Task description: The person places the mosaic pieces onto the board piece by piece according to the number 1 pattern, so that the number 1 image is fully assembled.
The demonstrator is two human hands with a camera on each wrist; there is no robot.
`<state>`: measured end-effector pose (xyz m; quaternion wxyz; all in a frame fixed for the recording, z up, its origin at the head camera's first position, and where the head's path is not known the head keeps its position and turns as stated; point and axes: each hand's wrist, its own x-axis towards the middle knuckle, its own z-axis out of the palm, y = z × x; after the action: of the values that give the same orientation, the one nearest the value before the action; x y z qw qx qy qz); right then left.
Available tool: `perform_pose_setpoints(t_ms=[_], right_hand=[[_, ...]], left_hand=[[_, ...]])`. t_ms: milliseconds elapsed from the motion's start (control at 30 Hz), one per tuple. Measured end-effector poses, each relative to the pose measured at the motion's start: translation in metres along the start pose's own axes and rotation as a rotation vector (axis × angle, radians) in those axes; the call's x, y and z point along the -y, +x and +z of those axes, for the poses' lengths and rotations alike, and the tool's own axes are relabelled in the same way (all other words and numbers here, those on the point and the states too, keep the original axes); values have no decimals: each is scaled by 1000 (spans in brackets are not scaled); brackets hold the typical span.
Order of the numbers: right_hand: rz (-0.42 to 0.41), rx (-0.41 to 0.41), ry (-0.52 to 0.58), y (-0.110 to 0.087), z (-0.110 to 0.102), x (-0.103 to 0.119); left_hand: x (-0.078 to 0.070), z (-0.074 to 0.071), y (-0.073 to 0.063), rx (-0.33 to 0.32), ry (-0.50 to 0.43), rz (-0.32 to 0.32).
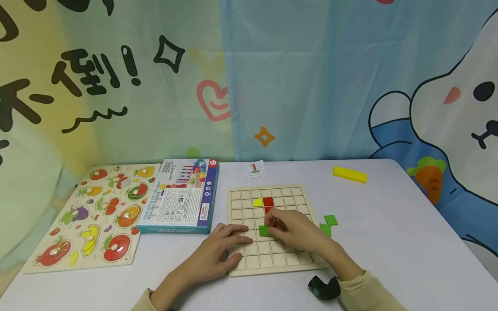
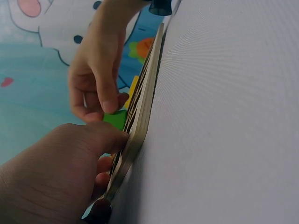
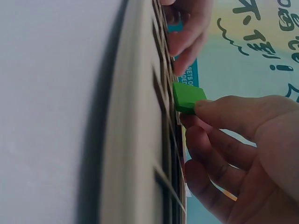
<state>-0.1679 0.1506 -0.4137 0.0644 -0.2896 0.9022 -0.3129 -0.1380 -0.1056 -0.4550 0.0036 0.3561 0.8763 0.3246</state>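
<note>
A wooden grid board (image 1: 278,261) with square cells lies on the table before me. My right hand (image 1: 292,229) pinches a green square tile (image 1: 263,231) between thumb and fingers, low over the middle cells; in the right wrist view the green tile (image 3: 188,97) stands tilted at the grid. My left hand (image 1: 212,255) rests on the board's left edge with fingers spread. Farther up the grid sit a yellow piece (image 1: 258,202) and a red tile (image 1: 268,201), with more red below it, partly hidden by my right fingers. Two green tiles (image 1: 330,220) lie by the board's right side.
A small card (image 1: 254,169) with a printed coloured grid lies behind the board. To the left are a boxed set (image 1: 175,207) and a fruit puzzle board (image 1: 130,255). A yellow bar (image 1: 349,174) lies at back right, and a black curved object (image 1: 324,288) near my right sleeve.
</note>
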Motion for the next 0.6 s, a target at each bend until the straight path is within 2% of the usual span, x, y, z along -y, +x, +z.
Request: perform_pose_setpoints(t_ms=[333, 600], right_hand=[[21, 11, -78, -1, 4, 4], [-3, 17, -145, -2, 4, 4]], left_hand=[[-1, -1, 0, -1, 5, 4], [-1, -1, 0, -1, 8, 6]])
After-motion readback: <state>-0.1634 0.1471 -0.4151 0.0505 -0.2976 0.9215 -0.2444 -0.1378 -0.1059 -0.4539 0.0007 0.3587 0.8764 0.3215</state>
